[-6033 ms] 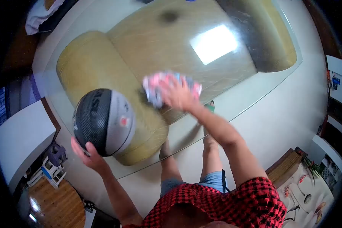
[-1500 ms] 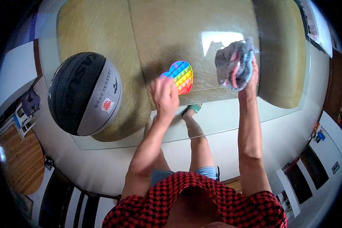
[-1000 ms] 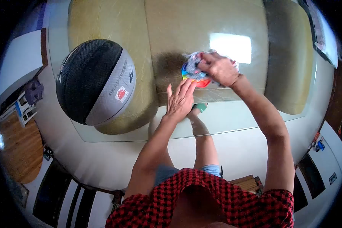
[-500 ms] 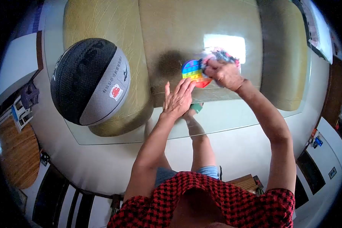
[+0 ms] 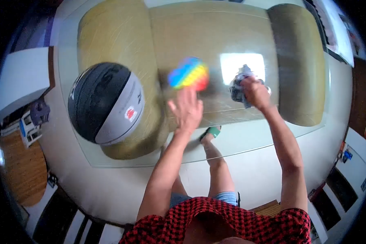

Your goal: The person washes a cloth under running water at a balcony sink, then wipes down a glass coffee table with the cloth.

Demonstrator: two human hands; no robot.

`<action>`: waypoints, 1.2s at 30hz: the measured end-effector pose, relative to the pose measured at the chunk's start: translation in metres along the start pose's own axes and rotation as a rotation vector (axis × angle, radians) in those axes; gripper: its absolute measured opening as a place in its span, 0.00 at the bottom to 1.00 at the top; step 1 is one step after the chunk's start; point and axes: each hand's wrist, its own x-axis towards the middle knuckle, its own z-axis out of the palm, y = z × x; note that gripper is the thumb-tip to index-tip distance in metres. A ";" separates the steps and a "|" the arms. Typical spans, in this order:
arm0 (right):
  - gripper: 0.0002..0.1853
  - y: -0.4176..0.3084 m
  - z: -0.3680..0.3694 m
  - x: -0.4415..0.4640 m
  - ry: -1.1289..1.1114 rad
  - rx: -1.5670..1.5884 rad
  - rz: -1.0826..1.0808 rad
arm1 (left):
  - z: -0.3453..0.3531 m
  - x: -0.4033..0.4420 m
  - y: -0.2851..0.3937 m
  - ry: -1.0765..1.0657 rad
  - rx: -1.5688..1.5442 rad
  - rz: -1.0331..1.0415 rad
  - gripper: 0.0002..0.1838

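Observation:
A round rainbow pop-it toy [image 5: 188, 74], blurred by motion, is just beyond the fingertips of my left hand [image 5: 187, 112]. That hand reaches forward with its fingers stretched out and spread, the middle ones meeting the toy's lower red edge. My right hand [image 5: 257, 92] is closed around a crumpled, dark patterned cloth [image 5: 240, 90], to the right of the toy. A gap separates the cloth from the toy. The cloth lies beside a bright reflection on the glass tabletop [image 5: 122, 162].
A black and grey basketball [image 5: 105, 103] sits at the left. Olive leather-like padded shapes [image 5: 215, 28] show across the table area. My legs and a green slipper [image 5: 214, 131] are visible through the glass. A round wooden table [image 5: 24, 166] stands at far left.
My left hand and the pop-it toy have shifted left, and the toy has turned. The cloth in my right hand has come off the toy and moved right. The camera view has shifted slightly.

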 end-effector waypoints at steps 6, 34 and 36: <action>0.14 -0.016 -0.115 -0.004 0.527 1.550 0.320 | 0.003 0.068 -0.026 0.292 -0.113 -0.410 0.35; 0.22 0.230 -0.078 0.099 0.496 0.335 1.035 | 0.011 0.217 0.000 0.089 0.132 -0.457 0.32; 0.18 0.163 -0.102 0.126 0.553 0.638 0.720 | 0.009 0.220 -0.001 0.089 0.138 -0.479 0.32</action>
